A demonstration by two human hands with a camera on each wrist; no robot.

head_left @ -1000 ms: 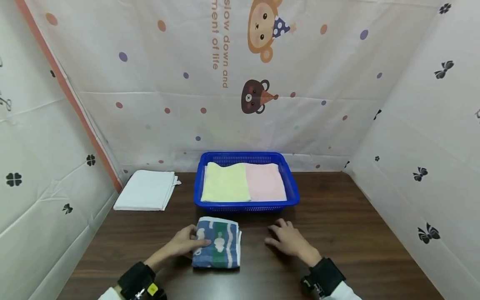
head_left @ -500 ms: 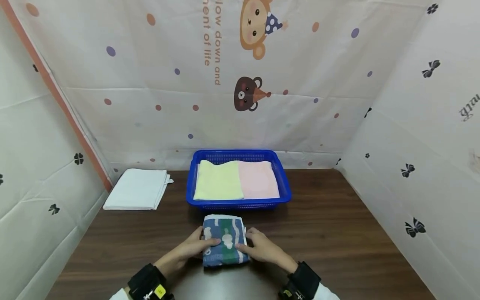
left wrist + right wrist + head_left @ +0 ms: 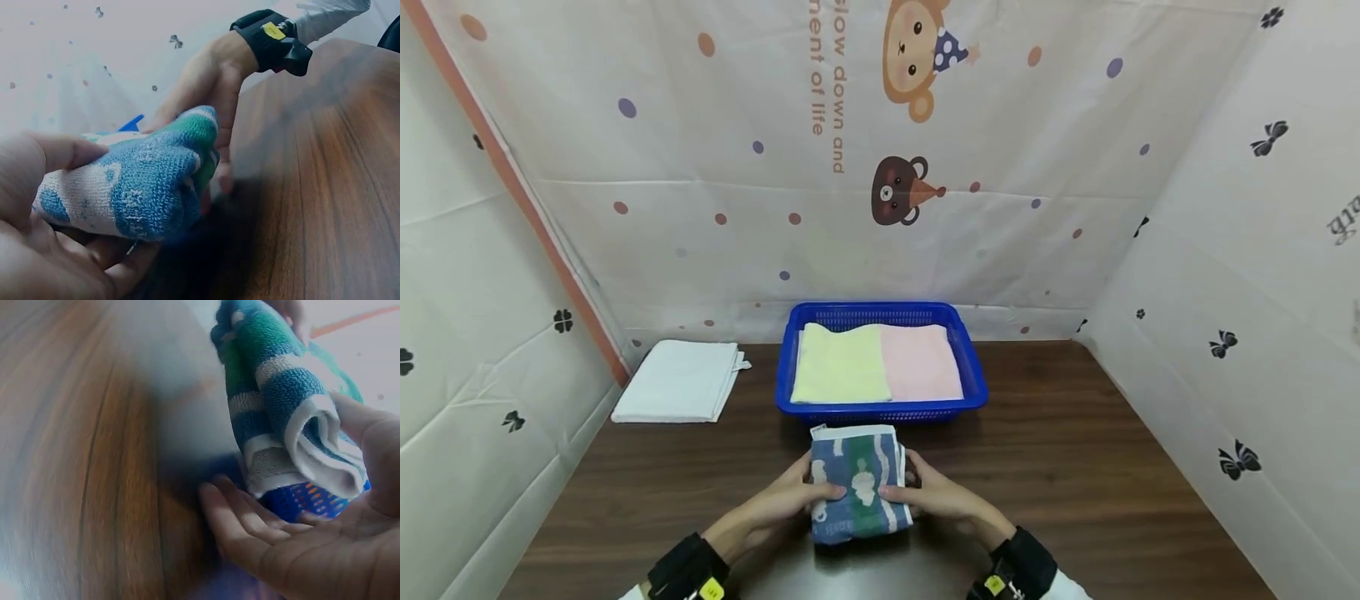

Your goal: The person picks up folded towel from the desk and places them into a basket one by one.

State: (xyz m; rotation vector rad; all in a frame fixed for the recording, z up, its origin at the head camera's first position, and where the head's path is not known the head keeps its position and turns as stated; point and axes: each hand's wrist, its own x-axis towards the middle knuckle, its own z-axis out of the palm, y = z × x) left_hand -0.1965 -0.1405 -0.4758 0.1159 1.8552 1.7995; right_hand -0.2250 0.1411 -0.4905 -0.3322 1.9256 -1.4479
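A folded terry towel (image 3: 863,467), blue with a green band, pale stripes and a white hem, is held between both hands in front of the basket. My left hand (image 3: 778,502) grips its left side, thumb on top and fingers underneath. On the opposite side, my right hand (image 3: 951,504) holds the towel with its thumb over the upper face. The left wrist view shows the near fold of the towel (image 3: 153,181) bulging above the tabletop. Layered white-hemmed edges of the towel (image 3: 312,444) face the right palm in the right wrist view.
A blue plastic basket (image 3: 880,410) stands behind the towel. In it lie a yellow towel (image 3: 841,365) and a pink towel (image 3: 921,362), side by side. A folded white towel (image 3: 676,382) rests at the back left of the brown wooden table (image 3: 1075,467). Printed sheets surround the table.
The right hand has come in from the right and taken hold of the patterned towel. With both hands on it, the towel has shifted right and now appears raised from the table.
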